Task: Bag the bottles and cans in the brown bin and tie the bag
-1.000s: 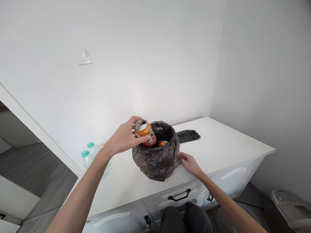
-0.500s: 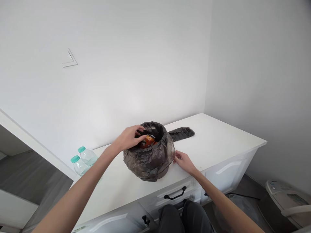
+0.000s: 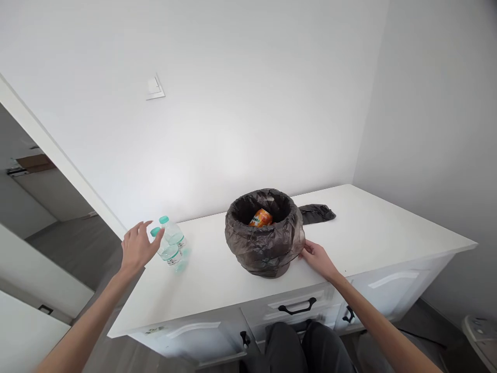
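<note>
A trash bin lined with a dark plastic garbage bag (image 3: 260, 248) stands mid-cabinet, the bag folded down over its outside. Inside its mouth lies an orange soda can (image 3: 261, 218), tilted. My right hand (image 3: 316, 259) is at the bin's right side, thumb and fingers closed on the loose edge of the bag. Over at the left, my left hand (image 3: 137, 247) is empty, fingers spread and curved beside two clear plastic bottles with mint-green caps. The nearer bottle (image 3: 171, 253) is partly behind my thumb; the farther bottle (image 3: 174, 233) stands just behind it.
A folded strip of dark plastic bags (image 3: 317, 213) lies behind the bin to the right. The white cabinet (image 3: 373, 243) has black handles along its front. A wall switch (image 3: 155, 87) is above the bottles. Part of an appliance (image 3: 481, 331) shows on the floor at right.
My left hand has come out of the bin mouth and moved left to the bottles, leaving the can inside. My right hand stays at the bag's edge. The view has shifted left.
</note>
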`<action>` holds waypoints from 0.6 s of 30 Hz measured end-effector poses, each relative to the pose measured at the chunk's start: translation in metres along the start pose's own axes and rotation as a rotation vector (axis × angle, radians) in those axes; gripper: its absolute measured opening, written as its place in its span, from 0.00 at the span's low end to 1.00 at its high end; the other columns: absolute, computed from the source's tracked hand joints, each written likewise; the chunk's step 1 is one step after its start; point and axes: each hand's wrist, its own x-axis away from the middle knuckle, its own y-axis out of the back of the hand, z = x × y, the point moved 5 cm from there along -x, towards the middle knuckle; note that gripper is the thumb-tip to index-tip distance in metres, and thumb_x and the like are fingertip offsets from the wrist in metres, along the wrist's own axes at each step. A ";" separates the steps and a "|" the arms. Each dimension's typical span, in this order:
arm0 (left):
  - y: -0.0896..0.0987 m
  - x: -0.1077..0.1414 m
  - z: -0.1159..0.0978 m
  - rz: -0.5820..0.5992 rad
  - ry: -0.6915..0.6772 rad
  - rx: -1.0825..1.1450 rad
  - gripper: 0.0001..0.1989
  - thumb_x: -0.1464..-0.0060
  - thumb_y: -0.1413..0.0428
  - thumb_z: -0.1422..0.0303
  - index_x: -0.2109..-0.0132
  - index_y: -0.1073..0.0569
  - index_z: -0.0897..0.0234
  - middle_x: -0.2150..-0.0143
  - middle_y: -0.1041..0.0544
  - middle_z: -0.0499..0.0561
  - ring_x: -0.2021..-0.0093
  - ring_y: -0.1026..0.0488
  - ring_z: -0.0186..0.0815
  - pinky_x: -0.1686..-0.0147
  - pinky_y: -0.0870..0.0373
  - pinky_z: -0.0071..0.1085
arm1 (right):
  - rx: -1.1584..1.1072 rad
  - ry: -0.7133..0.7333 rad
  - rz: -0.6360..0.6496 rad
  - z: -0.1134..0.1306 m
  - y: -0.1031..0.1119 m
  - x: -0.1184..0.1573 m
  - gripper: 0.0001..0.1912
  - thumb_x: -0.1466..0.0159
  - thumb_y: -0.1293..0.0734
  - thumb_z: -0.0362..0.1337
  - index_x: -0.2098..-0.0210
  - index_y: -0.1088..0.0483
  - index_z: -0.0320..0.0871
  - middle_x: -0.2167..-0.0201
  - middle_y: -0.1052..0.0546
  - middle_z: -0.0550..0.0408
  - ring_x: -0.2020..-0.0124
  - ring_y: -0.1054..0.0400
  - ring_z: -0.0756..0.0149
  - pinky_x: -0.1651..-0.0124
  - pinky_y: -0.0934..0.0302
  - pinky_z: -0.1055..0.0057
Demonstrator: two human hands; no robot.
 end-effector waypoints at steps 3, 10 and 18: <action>-0.010 0.013 0.017 0.093 0.048 0.025 0.29 0.37 0.54 0.49 0.41 0.30 0.65 0.42 0.23 0.67 0.42 0.27 0.59 0.45 0.31 0.52 | 0.043 -0.011 0.001 -0.007 -0.001 0.001 0.12 0.37 0.39 0.46 0.70 0.31 0.46 0.75 0.23 0.56 0.67 0.27 0.57 0.57 0.36 0.64; 0.014 0.042 -0.010 0.139 0.050 0.123 0.26 0.37 0.53 0.45 0.45 0.29 0.60 0.55 0.17 0.59 0.57 0.19 0.53 0.65 0.28 0.40 | 0.079 -0.041 -0.042 -0.010 -0.002 0.002 0.11 0.39 0.39 0.44 0.71 0.31 0.47 0.75 0.22 0.55 0.68 0.27 0.57 0.59 0.36 0.64; 0.157 0.077 -0.174 -0.500 -0.424 0.610 0.17 0.33 0.47 0.52 0.43 0.32 0.53 0.47 0.19 0.47 0.44 0.21 0.40 0.48 0.22 0.38 | 0.055 -0.020 -0.022 -0.025 -0.001 -0.002 0.12 0.36 0.39 0.45 0.68 0.29 0.46 0.74 0.21 0.56 0.67 0.26 0.57 0.57 0.35 0.64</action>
